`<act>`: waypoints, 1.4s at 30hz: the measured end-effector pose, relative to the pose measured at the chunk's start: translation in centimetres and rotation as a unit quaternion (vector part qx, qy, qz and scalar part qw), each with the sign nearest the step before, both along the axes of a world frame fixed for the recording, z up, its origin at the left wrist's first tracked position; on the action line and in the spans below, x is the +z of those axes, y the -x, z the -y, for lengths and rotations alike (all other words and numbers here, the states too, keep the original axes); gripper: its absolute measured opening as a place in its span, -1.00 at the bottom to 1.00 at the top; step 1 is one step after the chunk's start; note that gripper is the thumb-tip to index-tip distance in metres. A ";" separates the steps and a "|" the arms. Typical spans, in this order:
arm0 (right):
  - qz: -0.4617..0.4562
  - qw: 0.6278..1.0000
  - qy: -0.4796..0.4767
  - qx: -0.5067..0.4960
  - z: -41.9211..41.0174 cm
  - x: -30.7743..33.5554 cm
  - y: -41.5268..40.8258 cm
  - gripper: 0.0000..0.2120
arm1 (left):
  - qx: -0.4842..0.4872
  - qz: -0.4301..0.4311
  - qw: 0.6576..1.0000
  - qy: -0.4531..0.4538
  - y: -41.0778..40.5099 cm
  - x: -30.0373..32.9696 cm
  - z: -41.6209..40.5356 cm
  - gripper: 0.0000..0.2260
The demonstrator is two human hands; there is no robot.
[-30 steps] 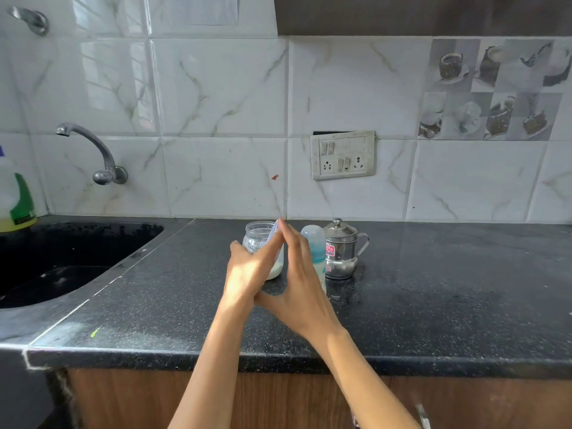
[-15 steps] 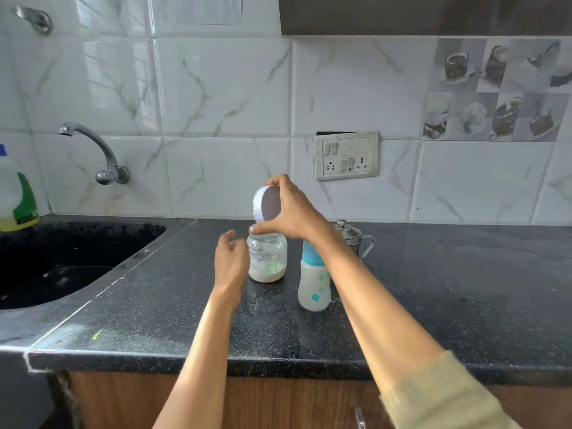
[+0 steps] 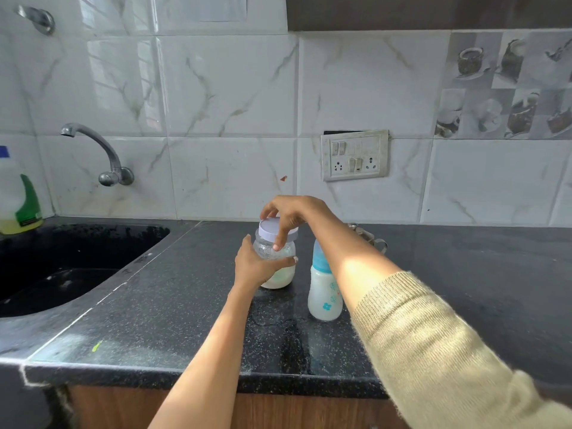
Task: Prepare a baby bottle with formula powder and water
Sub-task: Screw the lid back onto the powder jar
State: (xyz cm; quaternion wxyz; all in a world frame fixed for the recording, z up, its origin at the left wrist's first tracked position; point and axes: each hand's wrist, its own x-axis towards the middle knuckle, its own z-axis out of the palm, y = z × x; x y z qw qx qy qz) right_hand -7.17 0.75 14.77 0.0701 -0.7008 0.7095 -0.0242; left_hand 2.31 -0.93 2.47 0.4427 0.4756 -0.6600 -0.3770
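A clear jar (image 3: 280, 278) with white formula powder at its bottom stands on the black counter (image 3: 173, 308). My left hand (image 3: 253, 266) wraps around the jar's left side. My right hand (image 3: 291, 213) grips the pale lilac lid (image 3: 270, 227), which sits on the jar's mouth. Right of the jar stands a baby bottle (image 3: 325, 292) with a blue collar and milky white content; my right forearm crosses over its top.
A steel pot (image 3: 370, 238) is mostly hidden behind my right arm. A black sink (image 3: 62, 261) lies at the left, with a wall tap (image 3: 102, 156) above it and a green-labelled detergent bottle (image 3: 17, 196) beside it. A switch plate (image 3: 354, 154) is on the tiled wall.
My right hand brought the lid down from above onto the jar's mouth. My left hand closed around the jar, which it was only near before.
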 end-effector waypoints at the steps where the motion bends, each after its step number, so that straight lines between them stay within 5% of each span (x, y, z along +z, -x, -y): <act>1: -0.001 1.000 -0.006 0.005 0.2 -0.1 -0.1 -0.17 | 0.001 -0.004 1.000 0.008 0.1 0.0 0.1 0.00; 6: -0.034 0.999 -0.031 0.028 1.0 -0.2 -0.6 -0.20 | 0.010 -0.017 0.999 0.041 0.3 -0.1 0.6 -0.34; 12: -0.043 0.999 -0.009 0.000 1.0 -0.1 -0.6 -0.25 | 0.027 -0.013 0.998 0.060 0.6 -0.6 0.5 -0.42; 16: -0.115 0.988 0.058 -0.079 1.7 -1.4 -1.1 -0.27 | 0.029 -0.024 0.999 0.039 0.6 -0.8 0.7 -0.39; 22: -0.091 0.988 -0.020 -0.127 0.7 0.6 -0.3 -0.34 | 0.026 -0.040 0.998 0.042 0.6 -1.0 0.6 -0.28; 26: -0.059 0.996 0.016 -0.067 0.6 2.2 0.7 -0.54 | 0.030 -0.037 0.998 0.042 0.5 -1.1 0.7 -0.27; 32: -0.072 0.997 -0.039 -0.002 1.0 1.1 0.1 -0.31 | 0.024 -0.034 0.998 0.040 0.4 -1.0 0.6 -0.26; 42: -0.132 0.990 -0.028 -0.042 1.2 -0.1 -0.5 -0.57 | 0.024 -0.026 0.998 0.047 0.6 -0.9 0.4 -0.34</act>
